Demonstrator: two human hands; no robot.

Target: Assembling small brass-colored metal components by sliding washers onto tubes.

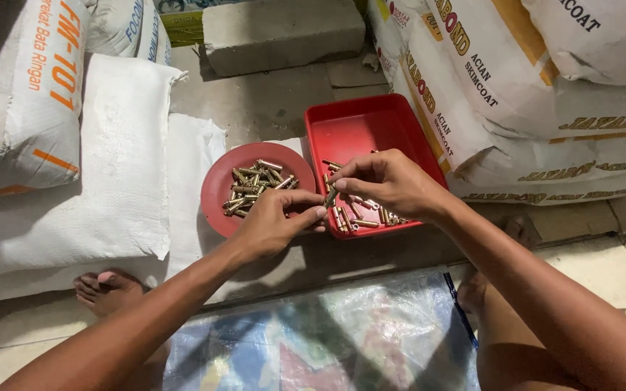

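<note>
- The left hand (273, 221) and the right hand (389, 181) meet over the gap between a round red plate (215, 195) and a square red tray (371, 127), both pinching one small brass bolt (331, 197) between fingertips.
- The bolt sits at the tray's near-left edge, held above it; more bolts lie heaped on the plate and scattered in the tray.
- The step in hand looks like fitting or twisting parts of this one bolt together.
- Judging by the grip, the next move calls for a steady hold by one hand while the other turns.
</note>
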